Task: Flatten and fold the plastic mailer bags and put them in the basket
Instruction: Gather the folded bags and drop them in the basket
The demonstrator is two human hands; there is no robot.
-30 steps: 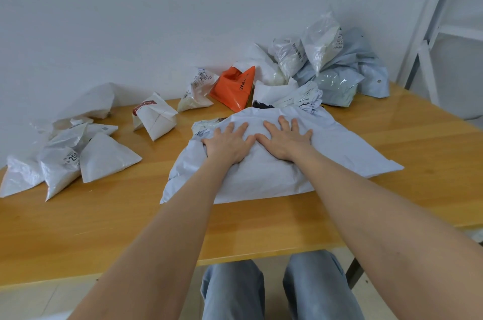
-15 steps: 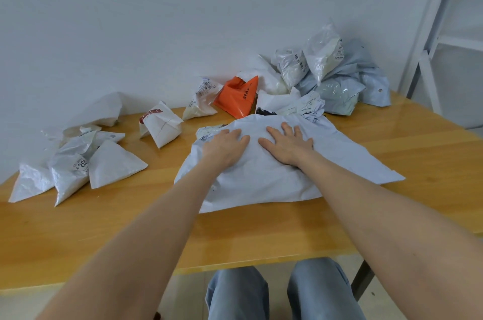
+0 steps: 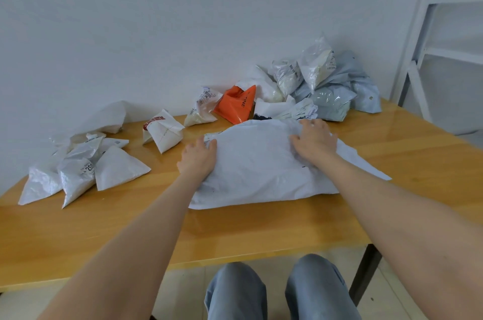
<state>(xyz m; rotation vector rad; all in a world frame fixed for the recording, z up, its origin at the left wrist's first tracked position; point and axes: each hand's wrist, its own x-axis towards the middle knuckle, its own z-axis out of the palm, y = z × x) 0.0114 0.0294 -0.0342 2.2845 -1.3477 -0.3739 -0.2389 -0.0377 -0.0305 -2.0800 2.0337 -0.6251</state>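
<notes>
Spread on the table (image 3: pixel 104 228), beneath both palms: white mailer bag (image 3: pixel 256 165). Pressed down at its 9 o'clock edge, left hand (image 3: pixel 197 156), fingers loosely straight, gripping nothing. Flat at 2 o'clock, right hand (image 3: pixel 313 140), fingers splayed, gripping nothing.

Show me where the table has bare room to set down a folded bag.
Widest free patch: the front strip of table between the near edge and the large white mailer. Also bare: the right end, past the mailer's corner, in front of the grey bag pile. Crowded: the folded triangles at left and the whole back along the wall.
</notes>
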